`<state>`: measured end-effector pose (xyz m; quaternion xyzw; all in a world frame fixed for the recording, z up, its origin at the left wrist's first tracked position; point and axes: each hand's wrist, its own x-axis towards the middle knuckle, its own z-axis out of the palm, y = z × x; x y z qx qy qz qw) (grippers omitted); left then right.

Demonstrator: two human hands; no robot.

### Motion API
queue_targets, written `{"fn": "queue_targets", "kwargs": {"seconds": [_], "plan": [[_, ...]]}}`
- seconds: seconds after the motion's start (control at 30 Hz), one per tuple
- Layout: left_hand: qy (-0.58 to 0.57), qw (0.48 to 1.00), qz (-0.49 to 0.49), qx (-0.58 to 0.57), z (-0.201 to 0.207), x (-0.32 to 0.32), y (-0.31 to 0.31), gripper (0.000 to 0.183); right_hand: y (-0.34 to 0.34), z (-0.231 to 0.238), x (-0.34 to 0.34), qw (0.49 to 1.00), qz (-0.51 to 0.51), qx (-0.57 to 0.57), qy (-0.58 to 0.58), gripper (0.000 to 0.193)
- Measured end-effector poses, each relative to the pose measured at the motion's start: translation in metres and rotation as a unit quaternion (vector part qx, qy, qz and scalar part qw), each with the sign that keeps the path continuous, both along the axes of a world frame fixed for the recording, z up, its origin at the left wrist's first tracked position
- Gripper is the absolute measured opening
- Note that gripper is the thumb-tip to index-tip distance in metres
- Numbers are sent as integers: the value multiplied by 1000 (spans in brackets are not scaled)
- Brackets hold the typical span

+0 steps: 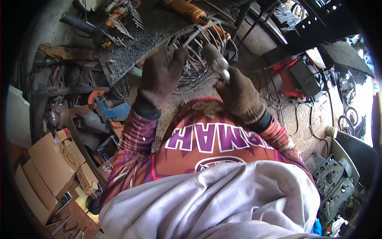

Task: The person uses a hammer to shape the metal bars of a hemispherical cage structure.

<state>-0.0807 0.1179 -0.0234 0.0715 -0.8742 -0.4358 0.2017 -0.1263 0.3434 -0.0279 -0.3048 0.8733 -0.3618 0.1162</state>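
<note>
The gloved right hand (240,95) is curled around a grey metal piece (217,61), while the gloved left hand (162,75) has its thumb apart from its fingers beside the bent metal rods (195,75); whether it grips one, I cannot tell. The rods lie between and beyond both hands, next to the dark table (149,46).

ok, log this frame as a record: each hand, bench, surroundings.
left hand: brown glove, beside bent metal rods; contact unclear
right hand: brown glove, holding a grey metal piece, kind unclear
bench: dark, strewn with grey grit
ahead: orange power tool
left side: cardboard box
right side: red machine, green machine
</note>
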Motion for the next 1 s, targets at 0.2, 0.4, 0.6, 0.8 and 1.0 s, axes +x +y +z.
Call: {"fn": "queue_targets", "kwargs": {"seconds": [0.2,0.4,0.6,0.8,1.0], "plan": [[-66,985,18,160,11,6,5,29,5,-6,-1,999,9,-52,-2,51],[-70,980,-3,188,9,11,11,29,1,-3,-4,999,20,-29,-14,52],[-60,987,-16,149,8,10,6,27,11,-1,-2,979,41,-200,-12,50],[-59,984,10,165,10,9,14,26,14,4,3,985,34,-132,-104,47],[-25,991,7,132,17,17,6,30,10,7,-5,989,10,-145,2,41]]}}
